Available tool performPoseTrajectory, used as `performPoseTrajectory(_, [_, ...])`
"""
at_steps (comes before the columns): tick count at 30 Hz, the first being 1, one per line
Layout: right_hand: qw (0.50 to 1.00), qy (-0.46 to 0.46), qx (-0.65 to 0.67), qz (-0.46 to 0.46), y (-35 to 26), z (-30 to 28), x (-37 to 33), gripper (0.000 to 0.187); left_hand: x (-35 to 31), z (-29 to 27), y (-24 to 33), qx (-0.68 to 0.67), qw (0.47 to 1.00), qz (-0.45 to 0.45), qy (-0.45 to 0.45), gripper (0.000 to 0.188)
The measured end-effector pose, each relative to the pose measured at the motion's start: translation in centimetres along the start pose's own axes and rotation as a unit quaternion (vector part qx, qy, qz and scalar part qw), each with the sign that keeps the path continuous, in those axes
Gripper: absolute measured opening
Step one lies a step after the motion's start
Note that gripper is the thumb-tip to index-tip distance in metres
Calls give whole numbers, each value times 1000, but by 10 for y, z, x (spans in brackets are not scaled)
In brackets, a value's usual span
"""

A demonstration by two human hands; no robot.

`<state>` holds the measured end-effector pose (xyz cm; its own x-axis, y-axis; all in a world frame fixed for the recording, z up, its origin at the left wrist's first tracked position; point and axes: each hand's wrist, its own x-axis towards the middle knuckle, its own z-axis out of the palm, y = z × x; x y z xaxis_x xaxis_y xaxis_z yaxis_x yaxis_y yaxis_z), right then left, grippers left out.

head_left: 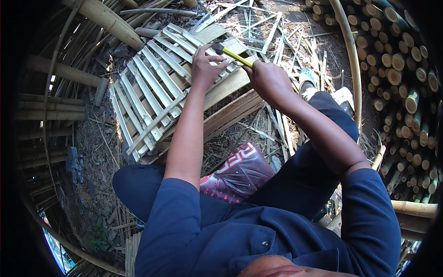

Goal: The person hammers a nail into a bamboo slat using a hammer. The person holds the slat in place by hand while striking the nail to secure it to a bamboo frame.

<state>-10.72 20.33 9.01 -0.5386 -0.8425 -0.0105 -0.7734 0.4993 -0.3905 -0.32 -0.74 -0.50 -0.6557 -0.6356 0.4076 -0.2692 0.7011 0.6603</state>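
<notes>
A panel of pale split-bamboo slats point(148, 85) lies in front of me, the slats side by side across crosswise strips. Over its right end, my left hand point(207, 69) is bent with fingers closed down at the slats; whatever they pinch is too small to make out. My right hand point(270, 81) is closed round the yellow handle of a hammer point(237, 56). The hammer's dark head is just above the slats, close beside my left fingertips. Beneath the panel are flat wooden boards point(226, 90) that hold it off the ground.
Cut bamboo poles point(397, 62) are stacked at the right, ends facing me. Bamboo offcuts and shavings point(277, 41) litter the ground. Thick bamboo poles point(110, 21) stand at the far left. A dark red printed bag or cloth point(244, 175) lies between my legs.
</notes>
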Motion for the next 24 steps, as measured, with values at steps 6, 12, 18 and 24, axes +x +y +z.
performPoseTrajectory(6, [998,61,26,-21,1,-6,-10,50,-4,-3,12,11,1000,16,-7,26])
performPoseTrajectory(12, [1000,16,20,16,7,-6,-8,51,-3,-2,10,-21,998,-39,-44,23])
performPoseTrajectory(18, [998,21,46,40,10,-13,-3,53,6,-5,-5,54,995,-78,-7,33])
performPoseTrajectory(24, [999,16,29,1,7,-8,-5,52,4,1,7,165,980,-100,-51,50])
